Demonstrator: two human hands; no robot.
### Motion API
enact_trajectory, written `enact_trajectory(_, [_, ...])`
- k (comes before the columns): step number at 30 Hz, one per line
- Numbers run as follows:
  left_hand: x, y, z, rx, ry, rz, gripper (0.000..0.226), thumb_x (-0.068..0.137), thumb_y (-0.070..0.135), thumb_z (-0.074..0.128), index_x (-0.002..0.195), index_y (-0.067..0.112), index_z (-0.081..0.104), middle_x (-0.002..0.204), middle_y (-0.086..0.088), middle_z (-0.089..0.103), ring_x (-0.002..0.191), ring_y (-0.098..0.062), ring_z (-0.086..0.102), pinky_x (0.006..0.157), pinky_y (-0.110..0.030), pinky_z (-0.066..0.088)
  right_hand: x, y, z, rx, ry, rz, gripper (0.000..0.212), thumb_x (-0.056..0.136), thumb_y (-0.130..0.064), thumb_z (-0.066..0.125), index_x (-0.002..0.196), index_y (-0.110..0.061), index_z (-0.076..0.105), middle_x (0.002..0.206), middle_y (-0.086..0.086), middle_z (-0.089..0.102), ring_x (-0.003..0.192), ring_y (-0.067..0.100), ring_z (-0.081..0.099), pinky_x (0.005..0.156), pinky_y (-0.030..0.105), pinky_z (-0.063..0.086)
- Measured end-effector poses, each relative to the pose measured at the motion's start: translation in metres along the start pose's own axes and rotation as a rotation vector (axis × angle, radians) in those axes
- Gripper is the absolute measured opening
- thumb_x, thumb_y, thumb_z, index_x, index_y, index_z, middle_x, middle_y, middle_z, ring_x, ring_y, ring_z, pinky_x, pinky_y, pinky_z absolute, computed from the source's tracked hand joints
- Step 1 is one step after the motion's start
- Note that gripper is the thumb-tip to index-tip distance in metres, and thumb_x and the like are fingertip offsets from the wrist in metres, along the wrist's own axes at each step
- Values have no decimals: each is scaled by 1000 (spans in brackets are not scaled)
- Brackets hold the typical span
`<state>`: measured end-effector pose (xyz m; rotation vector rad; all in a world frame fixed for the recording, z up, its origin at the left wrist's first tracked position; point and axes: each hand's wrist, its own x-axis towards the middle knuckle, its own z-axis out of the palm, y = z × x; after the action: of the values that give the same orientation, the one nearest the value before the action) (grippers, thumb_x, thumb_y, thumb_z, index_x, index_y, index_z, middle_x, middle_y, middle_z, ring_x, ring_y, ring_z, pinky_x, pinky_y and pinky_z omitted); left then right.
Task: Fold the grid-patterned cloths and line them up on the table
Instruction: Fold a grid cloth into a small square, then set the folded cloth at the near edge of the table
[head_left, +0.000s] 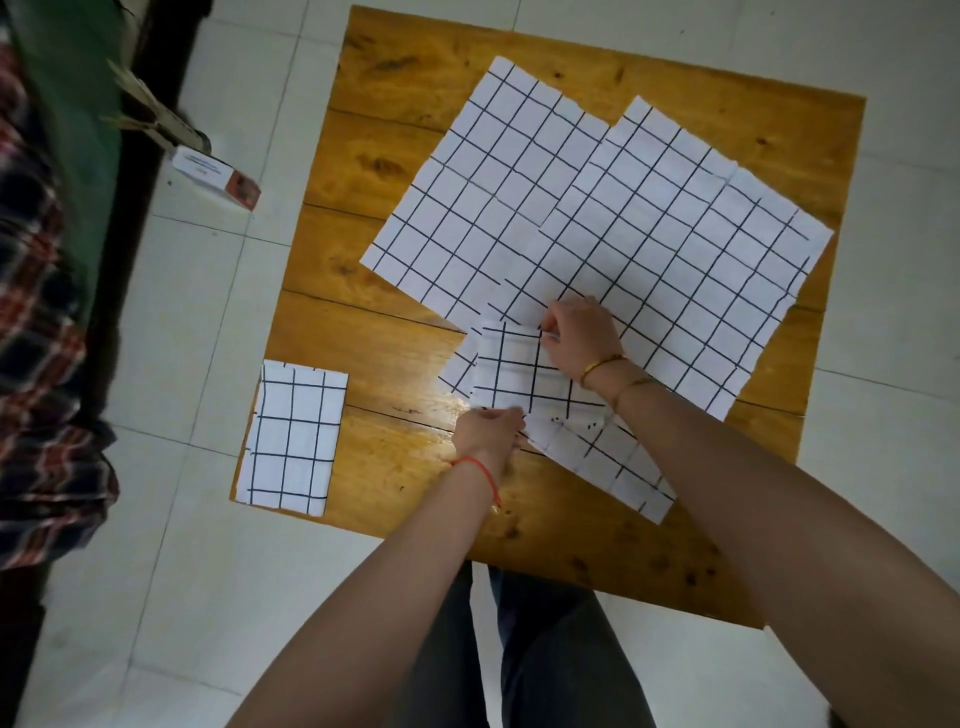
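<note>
I see the right hand (576, 335) with fingers curled, pinching the far edge of the partly folded white black-grid cloth (524, 371). The left hand (488, 428) pinches its near edge. A folded grid cloth (291, 436) lies at the left corner of the varnished wooden table (384, 171); unfolded grid cloths (597, 228) lie spread beyond. White floor tiles (208, 322) surround it.

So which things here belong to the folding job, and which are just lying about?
Job:
half-folded cloth, gripped by left hand and right hand
folded cloth
two unfolded cloths
table

Lying about:
small box on the floor
plaid fabric
</note>
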<state>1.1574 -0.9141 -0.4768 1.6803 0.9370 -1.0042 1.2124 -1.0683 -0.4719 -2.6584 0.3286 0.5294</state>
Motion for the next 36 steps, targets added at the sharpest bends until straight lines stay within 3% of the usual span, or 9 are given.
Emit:
enact_trajectory(6, [-2,-4,-6,-90,-15,25,23,86,22,68,100,4,67,74,-8,69,49,-12,58,44,-22,43,-8,0,-17,566,-144,195,9,84,-12,63,91,-6,64,86,4,56,80,17,50,65,23,38])
enact_trajectory(8, [-3,-1,-14,-90,-37,83,33,87,29,67,108,4,64,76,-6,66,54,-13,59,51,-25,46,-16,-5,-29,760,-188,257,2,83,-7,62,84,-9,63,80,5,56,78,17,50,70,26,39])
enact_trajectory(11, [-8,5,-29,-109,-90,205,45,91,36,61,120,2,57,81,-3,59,62,-12,56,63,-28,48,-31,-19,-38,1121,-227,396,18,85,-1,55,74,-15,57,59,-1,55,58,12,52,51,17,40])
enact_trajectory(15, [-15,13,-66,-152,-163,353,21,95,29,57,83,12,59,64,4,49,63,-13,46,64,-25,43,-48,-47,-32,1469,-206,545,21,88,3,48,74,-10,57,65,6,61,64,18,57,59,24,46])
enact_trajectory(17, [-15,14,-88,-161,-173,375,17,92,28,61,88,12,59,68,1,49,69,-14,47,70,-29,44,-56,-58,-20,1546,-216,584,18,88,0,47,79,-7,59,76,11,61,71,21,58,66,29,47])
enact_trajectory(21, [-11,7,-136,-28,-36,441,15,89,24,67,95,11,60,66,2,43,67,-11,46,67,-9,44,-69,-82,17,1223,-167,540,5,85,-11,57,86,-12,62,82,11,60,80,25,57,74,37,49])
enact_trajectory(26, [-8,-10,-185,224,198,549,11,86,18,69,94,14,64,77,0,64,72,-4,58,69,-12,43,-87,-122,59,605,-101,349,14,91,-22,54,93,-10,60,74,1,57,72,18,53,65,25,38])
enact_trajectory(32, [4,-31,-213,406,226,555,7,85,15,67,88,17,62,79,-1,65,70,0,59,62,-4,38,-102,-149,92,361,-205,312,21,95,-30,47,91,-11,56,77,5,59,78,22,60,74,36,53])
enact_trajectory(36, [10,-40,-220,440,223,562,11,85,11,66,90,19,62,81,3,65,76,-8,60,70,-10,46,-107,-158,102,251,-226,281,25,96,-31,43,95,-10,57,89,10,64,87,26,61,75,37,52])
